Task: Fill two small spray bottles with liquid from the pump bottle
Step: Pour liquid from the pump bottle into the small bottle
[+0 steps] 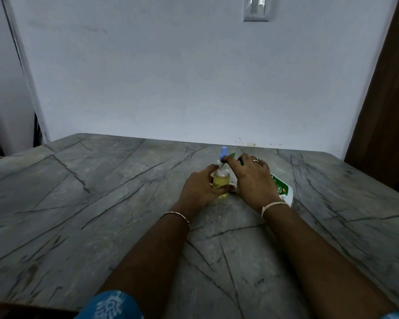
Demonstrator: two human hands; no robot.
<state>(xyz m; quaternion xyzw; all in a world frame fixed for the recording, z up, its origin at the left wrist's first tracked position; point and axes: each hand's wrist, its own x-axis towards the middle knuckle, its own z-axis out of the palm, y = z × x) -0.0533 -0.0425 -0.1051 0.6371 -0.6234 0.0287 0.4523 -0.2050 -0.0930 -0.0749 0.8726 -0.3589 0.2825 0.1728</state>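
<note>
My left hand [199, 185] gripped the upright spray bottle [221, 180] (yellow liquid inside); my right hand [251, 178] pinched its blue sprayer top [224, 153].

A grey veined stone table [101, 203] meets a pale wall [171, 77] bearing a light switch [256, 8].

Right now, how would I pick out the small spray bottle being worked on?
On the grey marble table, look near the far wall between both hands. The left hand grips the spray bottle: clear, with yellow liquid and a blue top, unlike the white, green-labelled pump bottle behind the right hand.
</note>
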